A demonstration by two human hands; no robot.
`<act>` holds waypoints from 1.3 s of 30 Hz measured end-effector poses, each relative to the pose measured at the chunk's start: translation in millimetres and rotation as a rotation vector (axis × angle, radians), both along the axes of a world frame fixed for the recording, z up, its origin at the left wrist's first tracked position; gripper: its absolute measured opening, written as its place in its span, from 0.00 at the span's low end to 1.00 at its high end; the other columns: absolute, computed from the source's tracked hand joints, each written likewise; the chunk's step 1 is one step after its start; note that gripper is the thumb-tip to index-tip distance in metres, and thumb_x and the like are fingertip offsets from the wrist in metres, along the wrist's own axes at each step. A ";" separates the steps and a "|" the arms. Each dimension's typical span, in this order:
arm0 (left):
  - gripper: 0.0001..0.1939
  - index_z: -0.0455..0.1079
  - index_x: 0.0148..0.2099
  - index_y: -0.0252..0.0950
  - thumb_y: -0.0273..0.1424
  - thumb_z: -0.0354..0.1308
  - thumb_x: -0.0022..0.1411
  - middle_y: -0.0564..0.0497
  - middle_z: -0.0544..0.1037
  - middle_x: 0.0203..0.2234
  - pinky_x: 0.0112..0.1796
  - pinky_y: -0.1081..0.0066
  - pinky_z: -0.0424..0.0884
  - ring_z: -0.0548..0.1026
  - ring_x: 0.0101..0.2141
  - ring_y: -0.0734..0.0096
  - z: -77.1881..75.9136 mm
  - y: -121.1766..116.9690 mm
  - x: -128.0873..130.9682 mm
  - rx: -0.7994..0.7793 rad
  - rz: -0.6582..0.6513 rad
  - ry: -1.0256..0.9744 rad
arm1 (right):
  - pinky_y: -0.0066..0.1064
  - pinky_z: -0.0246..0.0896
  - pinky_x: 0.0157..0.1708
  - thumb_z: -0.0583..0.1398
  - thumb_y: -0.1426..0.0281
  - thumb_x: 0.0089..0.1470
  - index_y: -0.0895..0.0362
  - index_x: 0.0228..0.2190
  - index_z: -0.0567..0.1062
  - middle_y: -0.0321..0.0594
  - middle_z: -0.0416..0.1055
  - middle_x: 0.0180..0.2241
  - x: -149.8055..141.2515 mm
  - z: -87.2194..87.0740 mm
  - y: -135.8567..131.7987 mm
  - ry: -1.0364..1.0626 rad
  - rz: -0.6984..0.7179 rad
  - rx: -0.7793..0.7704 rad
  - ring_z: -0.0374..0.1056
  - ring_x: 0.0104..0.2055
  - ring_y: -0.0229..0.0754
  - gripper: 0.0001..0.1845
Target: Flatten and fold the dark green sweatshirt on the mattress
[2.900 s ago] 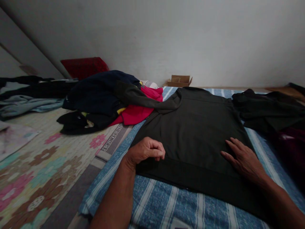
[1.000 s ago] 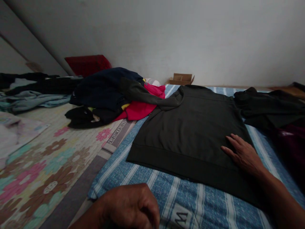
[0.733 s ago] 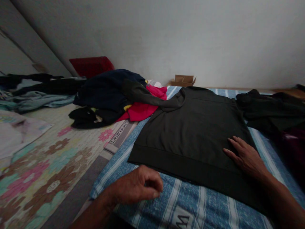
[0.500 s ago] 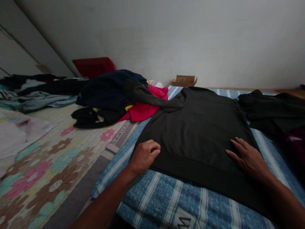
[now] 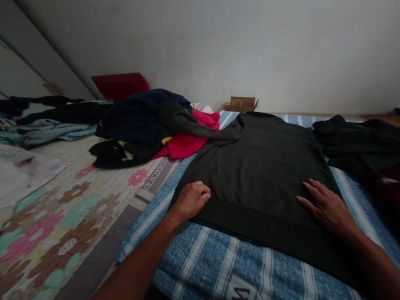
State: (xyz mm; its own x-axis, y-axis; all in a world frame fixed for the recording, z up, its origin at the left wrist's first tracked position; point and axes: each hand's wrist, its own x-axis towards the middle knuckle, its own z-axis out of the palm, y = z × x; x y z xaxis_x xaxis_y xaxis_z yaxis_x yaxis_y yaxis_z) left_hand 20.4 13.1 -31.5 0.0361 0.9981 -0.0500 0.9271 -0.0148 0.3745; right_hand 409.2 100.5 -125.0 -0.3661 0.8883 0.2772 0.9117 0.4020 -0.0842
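Observation:
A dark green sweatshirt (image 5: pixel 256 166) lies spread flat on a blue striped mattress (image 5: pixel 218 266). My left hand (image 5: pixel 191 200) rests at the sweatshirt's lower left corner with its fingers curled onto the hem band. My right hand (image 5: pixel 328 207) lies flat on the right side of the garment, fingers stretched out and pressing the cloth. One sleeve of the sweatshirt runs left over a heap of clothes (image 5: pixel 146 125).
The heap holds navy, black and pink garments. More dark clothes (image 5: pixel 359 141) lie at the right. A floral sheet (image 5: pixel 62 216) covers the left side, with grey and black clothes (image 5: pixel 43 121) beyond. A red cushion (image 5: pixel 118 85) and a small cardboard box (image 5: pixel 242 103) sit by the wall.
My left hand drew back near my body, then came forward again to the sweatshirt's lower left corner. My right hand stayed flat on the garment.

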 end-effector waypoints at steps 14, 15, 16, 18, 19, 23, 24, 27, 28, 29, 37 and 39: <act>0.10 0.67 0.31 0.35 0.25 0.45 0.60 0.49 0.73 0.30 0.34 0.71 0.63 0.72 0.33 0.67 11.4 12.1 9.5 -0.143 -0.157 0.296 | 0.48 0.57 0.52 0.42 0.49 0.57 0.64 0.53 0.64 0.55 0.58 0.57 0.5 -2.3 0.1 -0.021 -0.020 -0.030 0.53 0.59 0.56 0.36; 0.10 0.66 0.32 0.35 0.26 0.44 0.61 0.48 0.72 0.30 0.34 0.71 0.63 0.72 0.33 0.67 10.2 11.4 9.6 -0.132 -0.166 0.313 | 0.48 0.57 0.52 0.42 0.49 0.57 0.64 0.53 0.64 0.55 0.58 0.57 0.2 -1.8 0.1 -0.020 -0.022 -0.026 0.53 0.59 0.56 0.36; 0.11 0.66 0.32 0.35 0.26 0.43 0.61 0.48 0.72 0.30 0.34 0.71 0.63 0.72 0.33 0.67 8.7 10.4 9.1 -0.120 -0.171 0.318 | 0.48 0.57 0.52 0.42 0.49 0.57 0.64 0.53 0.64 0.55 0.58 0.56 -0.1 -1.2 0.1 -0.019 -0.021 -0.023 0.53 0.59 0.56 0.36; 0.11 0.64 0.32 0.36 0.27 0.42 0.62 0.49 0.71 0.30 0.35 0.71 0.63 0.71 0.33 0.68 5.1 7.2 6.2 -0.089 -0.175 0.288 | 0.48 0.57 0.52 0.42 0.49 0.57 0.64 0.53 0.64 0.55 0.58 0.56 -0.6 -0.4 -0.1 -0.017 -0.012 -0.016 0.54 0.59 0.56 0.36; 0.11 0.63 0.32 0.36 0.27 0.42 0.62 0.49 0.70 0.30 0.35 0.71 0.63 0.70 0.32 0.68 3.7 4.9 3.9 -0.071 -0.173 0.249 | 0.48 0.58 0.52 0.42 0.49 0.57 0.64 0.53 0.64 0.55 0.59 0.56 -0.7 -0.1 -0.2 -0.014 -0.009 -0.013 0.54 0.59 0.56 0.36; 0.09 0.60 0.29 0.36 0.29 0.43 0.60 0.52 0.67 0.27 0.34 0.73 0.62 0.67 0.31 0.72 6.3 -9.8 -8.0 -0.053 -0.185 -0.047 | 0.48 0.59 0.51 0.43 0.49 0.57 0.64 0.52 0.65 0.56 0.59 0.56 -0.9 0.6 -0.5 0.003 -0.006 -0.005 0.55 0.58 0.57 0.35; 0.08 0.60 0.29 0.36 0.29 0.44 0.59 0.53 0.67 0.27 0.33 0.74 0.62 0.67 0.30 0.73 9.7 -15.0 -10.7 -0.084 -0.187 -0.126 | 0.48 0.59 0.51 0.43 0.49 0.57 0.64 0.51 0.65 0.56 0.59 0.56 -0.9 0.8 -0.6 0.005 -0.004 -0.004 0.55 0.58 0.57 0.35; 0.08 0.61 0.28 0.35 0.31 0.46 0.57 0.55 0.65 0.25 0.29 0.76 0.60 0.64 0.27 0.75 22.9 -33.4 -16.2 -0.271 -0.193 -0.315 | 0.48 0.59 0.51 0.43 0.49 0.57 0.64 0.51 0.65 0.57 0.59 0.56 -1.1 1.8 -1.1 0.004 0.001 -0.002 0.55 0.58 0.57 0.35; 0.08 0.61 0.29 0.35 0.32 0.47 0.57 0.56 0.64 0.24 0.28 0.77 0.60 0.63 0.27 0.76 27.1 -40.2 -17.1 -0.346 -0.200 -0.367 | 0.48 0.59 0.51 0.43 0.49 0.57 0.64 0.51 0.65 0.57 0.59 0.56 -1.4 2.3 -1.3 0.004 0.001 -0.002 0.56 0.58 0.57 0.35; 0.08 0.62 0.29 0.35 0.33 0.48 0.57 0.56 0.64 0.24 0.28 0.77 0.59 0.63 0.26 0.77 30.5 -47.1 -17.7 -0.421 -0.220 -0.417 | 0.48 0.59 0.51 0.43 0.50 0.57 0.64 0.51 0.65 0.56 0.59 0.55 -1.6 2.7 -1.5 0.006 0.001 -0.001 0.56 0.57 0.57 0.35; 0.08 0.65 0.24 0.34 0.32 0.56 0.52 0.57 0.66 0.20 0.26 0.78 0.59 0.65 0.24 0.78 39.6 -84.9 -18.1 -0.711 -0.378 -0.554 | 0.48 0.58 0.52 0.44 0.50 0.57 0.62 0.51 0.65 0.54 0.60 0.55 -0.2 0.2 -1.3 0.034 0.008 0.001 0.55 0.58 0.56 0.34; 0.05 0.67 0.26 0.34 0.29 0.54 0.53 0.57 0.68 0.23 0.29 0.78 0.60 0.67 0.27 0.77 41.2 -80.5 -15.1 -0.524 -0.224 -0.482 | 0.49 0.57 0.52 0.43 0.51 0.57 0.61 0.51 0.65 0.53 0.60 0.55 1.3 -2.3 -1.1 0.041 0.018 0.000 0.55 0.58 0.56 0.33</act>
State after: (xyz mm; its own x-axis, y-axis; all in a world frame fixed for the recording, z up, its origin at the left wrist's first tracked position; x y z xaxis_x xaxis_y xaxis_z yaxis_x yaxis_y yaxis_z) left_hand 5.3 -67.4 9.7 0.3745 0.8137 -0.4445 0.6540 0.1080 0.7487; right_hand 410.5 99.4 -127.3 -0.3707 0.8814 0.2926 0.9001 0.4187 -0.1209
